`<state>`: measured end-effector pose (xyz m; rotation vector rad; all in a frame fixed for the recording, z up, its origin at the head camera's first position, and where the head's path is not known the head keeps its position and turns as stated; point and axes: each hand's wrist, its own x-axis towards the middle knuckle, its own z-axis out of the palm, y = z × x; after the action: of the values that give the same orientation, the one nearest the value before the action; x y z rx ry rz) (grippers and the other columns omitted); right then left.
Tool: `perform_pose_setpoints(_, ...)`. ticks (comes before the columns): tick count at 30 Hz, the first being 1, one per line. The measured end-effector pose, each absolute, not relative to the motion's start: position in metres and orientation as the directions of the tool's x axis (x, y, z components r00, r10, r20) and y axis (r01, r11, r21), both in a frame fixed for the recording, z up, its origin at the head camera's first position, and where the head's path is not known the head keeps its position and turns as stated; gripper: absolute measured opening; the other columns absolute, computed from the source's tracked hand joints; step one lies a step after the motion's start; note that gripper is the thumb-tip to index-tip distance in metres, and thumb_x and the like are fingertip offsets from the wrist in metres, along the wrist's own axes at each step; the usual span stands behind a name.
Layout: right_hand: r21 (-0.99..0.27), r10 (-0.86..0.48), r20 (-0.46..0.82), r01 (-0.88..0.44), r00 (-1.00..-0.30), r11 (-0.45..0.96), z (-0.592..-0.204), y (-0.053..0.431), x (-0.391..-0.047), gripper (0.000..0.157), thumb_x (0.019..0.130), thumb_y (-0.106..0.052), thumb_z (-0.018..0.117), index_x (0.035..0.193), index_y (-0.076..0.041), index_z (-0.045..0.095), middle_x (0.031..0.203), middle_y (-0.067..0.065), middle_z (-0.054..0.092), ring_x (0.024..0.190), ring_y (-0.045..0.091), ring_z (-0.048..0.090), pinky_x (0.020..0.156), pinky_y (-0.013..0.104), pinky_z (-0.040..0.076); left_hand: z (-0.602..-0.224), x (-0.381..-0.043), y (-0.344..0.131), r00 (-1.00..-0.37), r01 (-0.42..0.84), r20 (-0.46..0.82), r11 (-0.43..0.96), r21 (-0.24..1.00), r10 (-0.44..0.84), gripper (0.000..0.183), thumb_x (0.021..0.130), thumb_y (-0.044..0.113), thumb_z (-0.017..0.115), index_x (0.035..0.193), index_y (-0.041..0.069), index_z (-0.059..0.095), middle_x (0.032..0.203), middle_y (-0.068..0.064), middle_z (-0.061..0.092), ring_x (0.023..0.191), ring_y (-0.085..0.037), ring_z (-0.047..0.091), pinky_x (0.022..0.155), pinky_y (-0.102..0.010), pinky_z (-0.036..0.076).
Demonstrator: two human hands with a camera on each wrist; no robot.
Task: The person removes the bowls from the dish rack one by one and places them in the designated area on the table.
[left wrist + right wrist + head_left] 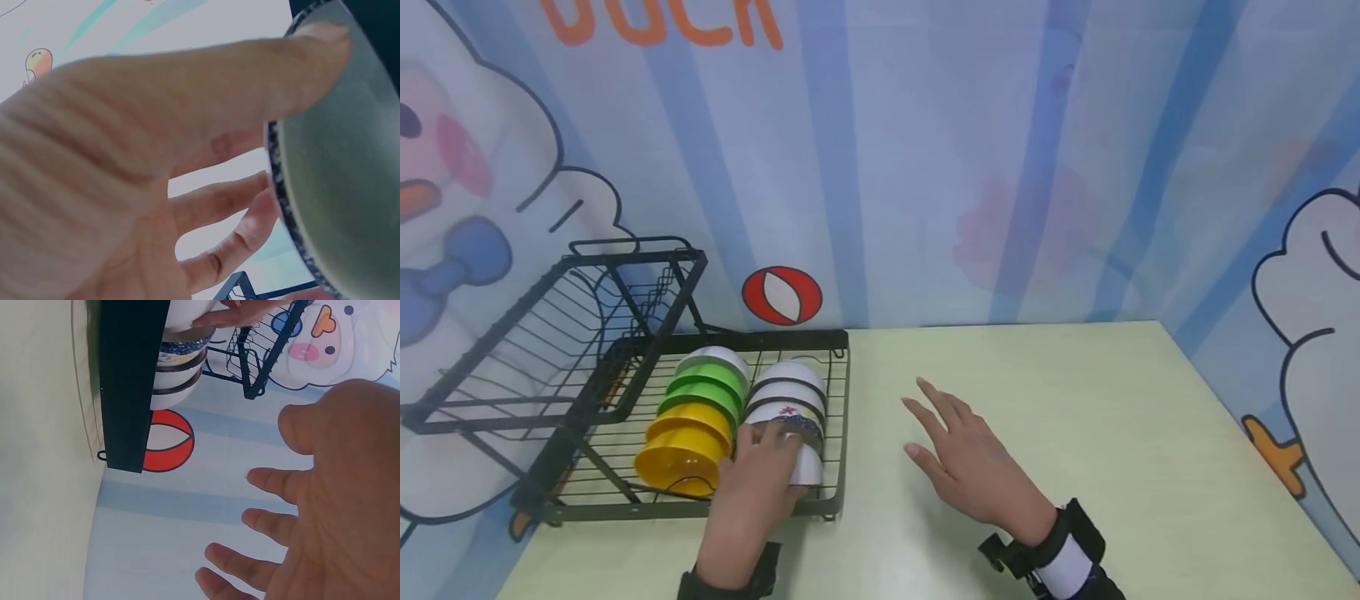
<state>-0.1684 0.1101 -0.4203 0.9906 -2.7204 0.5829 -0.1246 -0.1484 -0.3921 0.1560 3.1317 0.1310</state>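
Note:
My left hand [758,475] reaches into the front of a black wire dish rack [842,417]. In the left wrist view, its thumb lies over the dark speckled rim of a bowl [344,175] with the fingers round the outside, gripping the bowl's edge. That white bowl [807,468] stands at the front of a row of white bowls [788,390] set on edge, one with a flower pattern. My right hand [977,462] hovers over the table to the right of the rack, fingers spread, holding nothing.
Left of the white row stand yellow bowls [681,454] and green bowls [707,385], with a white one behind. A raised upper wire tier [542,350] covers the rack's left side. The pale table [1112,417] extends right, backed by a printed cartoon curtain [917,167].

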Motion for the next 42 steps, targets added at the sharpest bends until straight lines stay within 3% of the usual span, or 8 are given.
perform_pose_setpoints(14,-0.301,-0.596,0.267,-0.653,-0.757,0.695,-0.404,0.115,-0.17,0.053,0.101,-0.044,0.031,0.147,-0.017,0.029,0.157,0.008,0.011,0.134,0.032,0.023,0.1,0.058,0.036,-0.389,-0.125,-0.152,-0.991,0.131,0.027,0.988,0.077,0.129,0.056,0.066,0.027,0.084,0.115,0.01,0.062,0.123,-0.015,0.057,0.107,-0.041,0.039,0.071,-0.059,0.051)
perform_pose_setpoints(25,-0.304,-0.587,0.257,-0.641,-0.767,0.704,-0.404,0.121,-0.171,0.054,0.101,-0.046,0.03,0.147,-0.019,0.028,0.157,0.006,0.008,0.135,0.03,0.021,0.1,0.058,0.036,-0.398,-0.128,-0.147,-0.995,0.102,0.018,0.995,0.005,0.102,0.053,0.066,-0.002,0.077,0.114,0.013,0.064,0.126,-0.02,0.051,0.112,-0.047,0.037,0.073,-0.066,0.048)
perform_pose_setpoints(42,-0.232,-0.592,0.303,-0.661,-0.747,0.714,-0.4,0.124,-0.168,0.053,0.1,-0.042,0.035,0.146,-0.015,0.03,0.156,0.01,0.011,0.133,0.034,0.024,0.097,0.058,0.039,-0.412,-0.128,-0.132,-1.0,-0.006,0.019,0.994,-0.113,-0.004,0.058,0.07,-0.001,0.076,0.123,0.013,0.057,0.128,-0.021,0.047,0.113,-0.05,0.036,0.074,-0.068,0.046)
